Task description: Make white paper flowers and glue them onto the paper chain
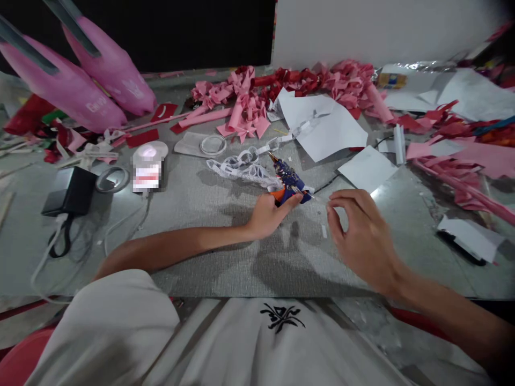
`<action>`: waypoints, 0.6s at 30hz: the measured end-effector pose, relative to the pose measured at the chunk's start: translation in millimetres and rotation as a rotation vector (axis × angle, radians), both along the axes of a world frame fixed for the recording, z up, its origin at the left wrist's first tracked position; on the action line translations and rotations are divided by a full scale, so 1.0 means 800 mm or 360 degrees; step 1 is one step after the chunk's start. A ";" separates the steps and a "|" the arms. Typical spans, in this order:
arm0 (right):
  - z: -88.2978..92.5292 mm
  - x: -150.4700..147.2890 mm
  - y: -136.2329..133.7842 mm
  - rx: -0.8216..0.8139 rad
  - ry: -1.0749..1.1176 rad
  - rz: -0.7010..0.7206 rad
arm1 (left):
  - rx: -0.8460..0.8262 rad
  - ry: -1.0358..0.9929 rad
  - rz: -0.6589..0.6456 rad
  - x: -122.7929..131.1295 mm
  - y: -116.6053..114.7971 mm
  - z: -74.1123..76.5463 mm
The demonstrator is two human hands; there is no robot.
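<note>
A dark blue hot glue gun (290, 181) with an orange trigger is gripped in my left hand (267, 215), its nozzle pointing up and away to the left. Out of its back end sticks what looks like a clear glue stick (317, 199), slim and faint. My right hand (360, 236) is just right of that, thumb and forefinger pinched together near the stick's rear end. A white paper chain (248, 156) of linked loops lies behind the gun. One small white paper strip (324, 231) rests on the table between my hands.
Pink and red paper pieces (245, 107) are heaped along the back. White sheets (322, 126) lie behind my right hand. On the left stand a black adapter (70, 190) with cables, a tape roll (112, 179) and two pink bottles (107, 61). A dark cord (326, 184) trails beside the gun.
</note>
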State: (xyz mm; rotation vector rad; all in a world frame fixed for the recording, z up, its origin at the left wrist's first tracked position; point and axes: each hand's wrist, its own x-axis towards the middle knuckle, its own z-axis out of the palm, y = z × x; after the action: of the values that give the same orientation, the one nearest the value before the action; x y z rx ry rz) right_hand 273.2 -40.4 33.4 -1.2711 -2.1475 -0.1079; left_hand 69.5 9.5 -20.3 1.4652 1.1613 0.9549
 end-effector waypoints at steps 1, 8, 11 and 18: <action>0.002 0.005 -0.002 0.0008 0.0010 -0.0028 | -0.0022 -0.0025 -0.0005 0.000 0.000 -0.001; 0.010 0.022 -0.004 -0.0021 0.0090 -0.0091 | -0.0093 -0.0106 -0.0048 -0.002 -0.002 -0.003; 0.014 0.021 -0.004 -0.0040 0.0096 -0.0073 | -0.0132 -0.0178 -0.0072 -0.003 -0.002 -0.002; 0.018 0.017 0.003 -0.0164 0.0185 -0.0042 | -0.0208 -0.0436 -0.0184 -0.005 0.002 -0.003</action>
State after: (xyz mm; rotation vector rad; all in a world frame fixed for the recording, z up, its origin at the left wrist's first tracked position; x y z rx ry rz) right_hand 286.5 -38.4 48.1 -1.3310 -2.0598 0.0655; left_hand 65.6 11.3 -23.1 1.2393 0.9116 0.9475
